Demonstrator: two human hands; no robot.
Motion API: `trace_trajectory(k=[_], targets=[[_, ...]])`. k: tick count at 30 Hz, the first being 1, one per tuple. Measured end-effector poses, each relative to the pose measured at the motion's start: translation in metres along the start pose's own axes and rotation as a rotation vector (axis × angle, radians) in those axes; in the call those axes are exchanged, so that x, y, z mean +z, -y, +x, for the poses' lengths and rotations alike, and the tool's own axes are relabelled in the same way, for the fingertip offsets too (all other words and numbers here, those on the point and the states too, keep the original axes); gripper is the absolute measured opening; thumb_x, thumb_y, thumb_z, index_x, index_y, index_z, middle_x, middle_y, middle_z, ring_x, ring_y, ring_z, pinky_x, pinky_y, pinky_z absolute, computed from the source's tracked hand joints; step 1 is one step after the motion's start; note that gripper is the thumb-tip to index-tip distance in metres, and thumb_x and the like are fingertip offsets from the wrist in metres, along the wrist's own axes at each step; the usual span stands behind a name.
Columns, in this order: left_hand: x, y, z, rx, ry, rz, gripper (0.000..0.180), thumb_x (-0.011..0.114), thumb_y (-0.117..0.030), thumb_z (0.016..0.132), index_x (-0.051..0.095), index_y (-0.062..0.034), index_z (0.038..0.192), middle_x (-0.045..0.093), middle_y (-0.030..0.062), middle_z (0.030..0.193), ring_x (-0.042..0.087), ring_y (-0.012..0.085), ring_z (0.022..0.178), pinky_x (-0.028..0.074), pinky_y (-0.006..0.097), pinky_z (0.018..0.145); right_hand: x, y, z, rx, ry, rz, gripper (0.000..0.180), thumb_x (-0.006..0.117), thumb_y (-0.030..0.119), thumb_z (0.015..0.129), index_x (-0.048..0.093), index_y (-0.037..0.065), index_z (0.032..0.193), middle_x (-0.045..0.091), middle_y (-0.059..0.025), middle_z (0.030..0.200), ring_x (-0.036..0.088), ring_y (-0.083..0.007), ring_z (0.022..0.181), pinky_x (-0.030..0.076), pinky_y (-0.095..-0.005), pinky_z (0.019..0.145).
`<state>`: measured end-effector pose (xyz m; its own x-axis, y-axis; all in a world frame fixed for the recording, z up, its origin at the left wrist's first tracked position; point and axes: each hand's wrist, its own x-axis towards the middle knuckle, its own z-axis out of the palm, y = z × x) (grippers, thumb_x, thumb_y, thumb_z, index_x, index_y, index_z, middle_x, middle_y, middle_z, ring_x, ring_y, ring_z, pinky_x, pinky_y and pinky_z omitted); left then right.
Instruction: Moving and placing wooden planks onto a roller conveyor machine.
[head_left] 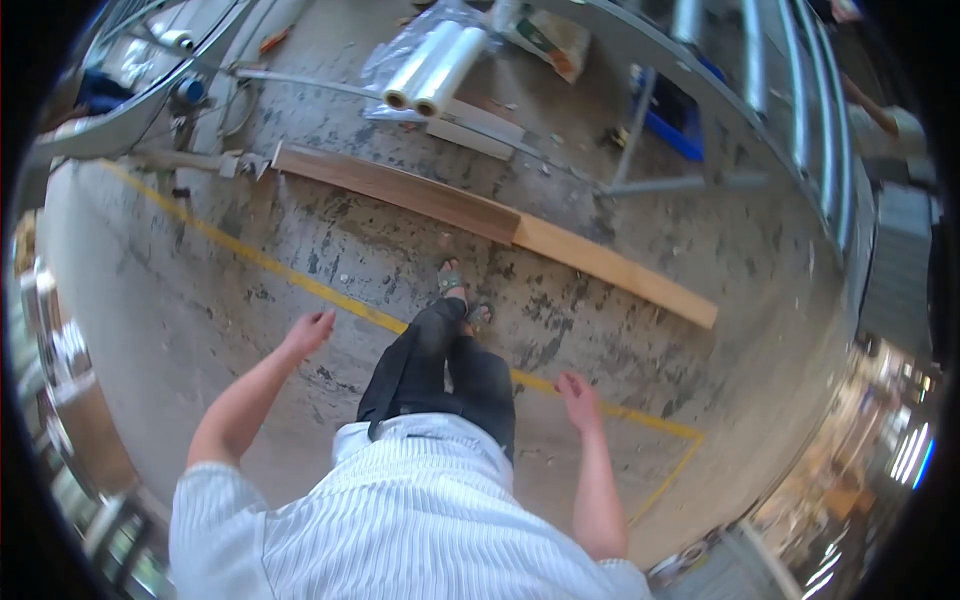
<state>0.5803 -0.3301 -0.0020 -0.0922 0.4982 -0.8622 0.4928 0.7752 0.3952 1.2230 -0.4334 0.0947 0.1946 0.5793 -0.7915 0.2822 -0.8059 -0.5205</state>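
My left hand [308, 334] hangs over the concrete floor to the left of my legs, beside a yellow floor line [250, 254]. Its fingers are loosely curled together, and I see nothing in them. On the other side, my right hand [578, 396] is held low near the same line, fingers bent inward and holding nothing visible. Neither hand touches anything. Ahead of my feet lies a long wooden board [400, 190], dark brown on its left part, with a lighter plank-like part [620, 268] continuing to the right.
Beyond the board, metal framework with rollers [755, 60] stands at the upper right. Two rolls of clear film [437, 68] rest on a white box [472, 134] there. A blue crate [674, 130] sits under the frame. Another person's arm [868, 105] shows at the far right.
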Motion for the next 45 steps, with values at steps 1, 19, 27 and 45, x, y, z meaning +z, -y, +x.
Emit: trace_trajectory(k=[1,19,27,45], targets=[[0.022,-0.027,0.031,0.109,-0.049,0.154,0.061,0.056,-0.061,0.107,0.076,-0.0029,0.109,0.076,0.0092,0.092,0.070,0.0214,0.082,0.055,0.037,0.075,-0.004,0.011,0.024,-0.011,0.015,-0.035,0.037,0.065,0.027,0.111,0.067,0.000,0.135,0.079,-0.0125,0.117,0.075,-0.0182,0.111,0.057,-0.0331,0.098],[0.334,-0.036,0.547,-0.368,-0.409,-1.359,0.093,0.037,-0.090,0.099,0.065,-0.0029,0.113,0.071,0.0077,0.093,0.066,0.0230,0.072,0.055,0.040,0.065,0.207,0.057,0.684,-0.417,0.328,-0.881,0.091,0.077,0.061,0.092,0.055,-0.002,0.154,0.060,-0.0284,0.153,0.056,-0.0399,0.145,0.045,-0.0437,0.121],[0.354,-0.039,0.644,-0.351,-0.339,-1.841,0.126,0.027,-0.105,0.085,0.070,0.0027,0.133,0.076,0.0178,0.128,0.072,0.0322,0.115,0.056,0.046,0.099,0.246,0.051,0.801,-0.243,0.785,-0.900,0.095,0.070,0.064,0.097,0.046,-0.003,0.161,0.069,-0.0261,0.140,0.068,-0.0322,0.128,0.057,-0.0425,0.103],[0.298,-0.094,0.611,-0.056,-1.007,-0.944,0.088,0.060,-0.064,0.104,0.042,0.0020,0.159,0.055,0.0247,0.153,0.054,0.0364,0.142,0.042,0.048,0.120,0.279,0.066,0.708,-0.928,0.452,-1.061,0.135,0.097,0.057,0.067,0.029,-0.005,0.165,0.044,-0.0306,0.161,0.047,-0.0479,0.147,0.043,-0.0525,0.120]])
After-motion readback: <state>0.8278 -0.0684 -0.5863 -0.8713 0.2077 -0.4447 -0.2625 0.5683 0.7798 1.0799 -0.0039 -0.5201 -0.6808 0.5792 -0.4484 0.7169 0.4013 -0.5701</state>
